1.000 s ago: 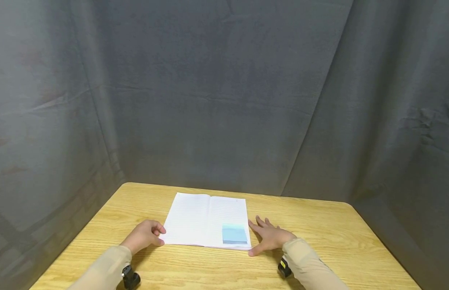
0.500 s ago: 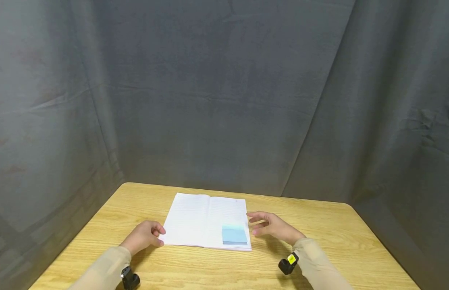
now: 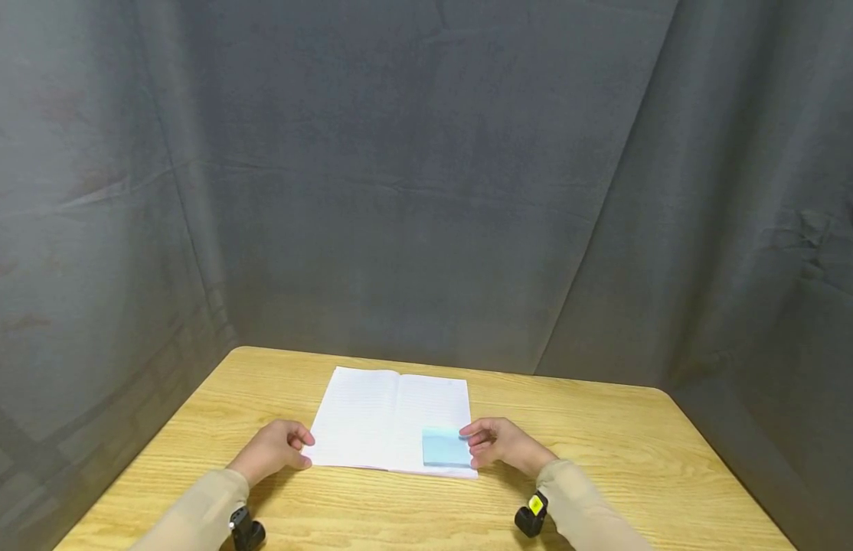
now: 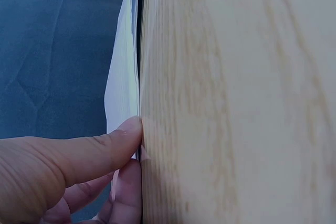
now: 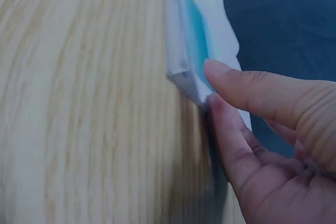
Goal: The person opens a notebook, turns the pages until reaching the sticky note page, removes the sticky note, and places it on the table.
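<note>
An open notebook with lined pages (image 3: 361, 413) lies on the wooden table, and a light-blue sticky note pad (image 3: 445, 448) sits at the lower right of its right page. My left hand (image 3: 271, 448) holds the notebook's lower left corner; in the left wrist view the left thumb (image 4: 118, 137) lies over the page edge, with fingers below. My right hand (image 3: 505, 444) reaches the notebook's right edge with bent fingers, the fingertips at the pad's right side. In the right wrist view the right thumb (image 5: 231, 80) is beside the blue pad. Blur hides whether those fingertips pinch anything.
The wooden table (image 3: 606, 451) has rounded far corners. Grey cloth (image 3: 426, 191) hangs behind it and on both sides. Each wrist carries a small black camera, the right one (image 3: 532, 514) with a yellow square on it.
My right hand drew its spread fingers off the notebook's right edge, bent them, and came back in leftward to the sticky note pad. Left hand, notebook and pad look unmoved.
</note>
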Motion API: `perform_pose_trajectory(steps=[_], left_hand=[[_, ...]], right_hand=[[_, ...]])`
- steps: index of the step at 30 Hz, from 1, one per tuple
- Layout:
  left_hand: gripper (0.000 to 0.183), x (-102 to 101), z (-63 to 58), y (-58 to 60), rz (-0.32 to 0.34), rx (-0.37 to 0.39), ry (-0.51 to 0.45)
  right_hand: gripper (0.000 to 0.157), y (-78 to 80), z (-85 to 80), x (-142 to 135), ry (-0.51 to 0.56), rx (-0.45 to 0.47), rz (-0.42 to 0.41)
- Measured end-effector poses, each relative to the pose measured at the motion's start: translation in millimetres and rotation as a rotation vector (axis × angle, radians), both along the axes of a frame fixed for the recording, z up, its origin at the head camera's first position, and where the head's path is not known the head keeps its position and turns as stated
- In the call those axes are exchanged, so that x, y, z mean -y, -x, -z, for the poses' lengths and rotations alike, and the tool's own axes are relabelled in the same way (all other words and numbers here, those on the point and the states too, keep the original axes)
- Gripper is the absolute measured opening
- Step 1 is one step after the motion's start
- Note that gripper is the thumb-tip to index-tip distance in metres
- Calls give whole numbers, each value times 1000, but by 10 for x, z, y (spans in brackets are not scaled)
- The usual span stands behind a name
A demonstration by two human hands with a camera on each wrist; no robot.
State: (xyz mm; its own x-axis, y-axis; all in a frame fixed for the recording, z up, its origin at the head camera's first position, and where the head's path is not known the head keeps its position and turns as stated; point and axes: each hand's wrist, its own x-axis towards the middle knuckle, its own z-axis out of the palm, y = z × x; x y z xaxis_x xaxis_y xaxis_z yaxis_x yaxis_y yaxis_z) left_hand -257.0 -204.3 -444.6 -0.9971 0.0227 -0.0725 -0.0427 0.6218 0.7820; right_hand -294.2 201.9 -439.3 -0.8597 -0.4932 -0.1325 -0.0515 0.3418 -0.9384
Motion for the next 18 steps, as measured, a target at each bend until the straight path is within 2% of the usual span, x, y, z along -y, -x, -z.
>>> perform_pose_trajectory(steps=[7,18], left_hand=[[28,11,2,3,1,8,-1],[27,11,-4,-3,4,10,-5]], right_hand=[[45,-3,31,59,-60,-29,66],[29,36,67,83,-83,-83,90]])
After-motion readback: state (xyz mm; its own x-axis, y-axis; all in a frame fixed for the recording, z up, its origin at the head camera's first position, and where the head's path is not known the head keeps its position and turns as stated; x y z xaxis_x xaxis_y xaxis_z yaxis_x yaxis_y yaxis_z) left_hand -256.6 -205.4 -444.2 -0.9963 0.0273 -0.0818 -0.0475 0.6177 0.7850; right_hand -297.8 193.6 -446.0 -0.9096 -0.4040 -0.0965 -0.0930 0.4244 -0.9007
